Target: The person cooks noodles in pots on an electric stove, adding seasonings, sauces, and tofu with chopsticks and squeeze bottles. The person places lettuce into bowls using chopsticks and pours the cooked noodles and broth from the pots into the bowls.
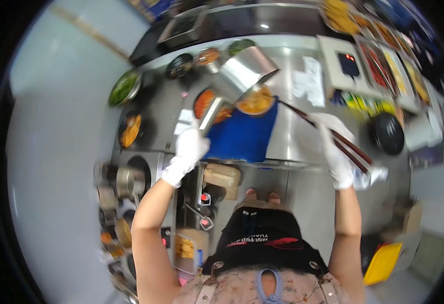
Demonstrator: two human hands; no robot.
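Observation:
My left hand (190,147), in a white glove, is closed round the handle of a metal saucepan (247,71). The pan is tipped over a bowl of yellowish food (256,103), its mouth facing right and down. Beside that bowl, partly behind the handle, stands a dark bowl of red food (204,104). Both bowls sit at the far side of a blue cloth (242,136) on the steel counter. My gloved right hand (337,157) grips long dark chopsticks (344,141), their tips pointing left towards the yellowish food. Motion blurs the pan and the hands.
A bowl of greens (125,88) and a black dish of orange food (130,130) stand at the left. White paper (309,81), a kitchen scale (351,63) and a black bowl (388,133) are to the right. Pots (129,181) crowd the lower left.

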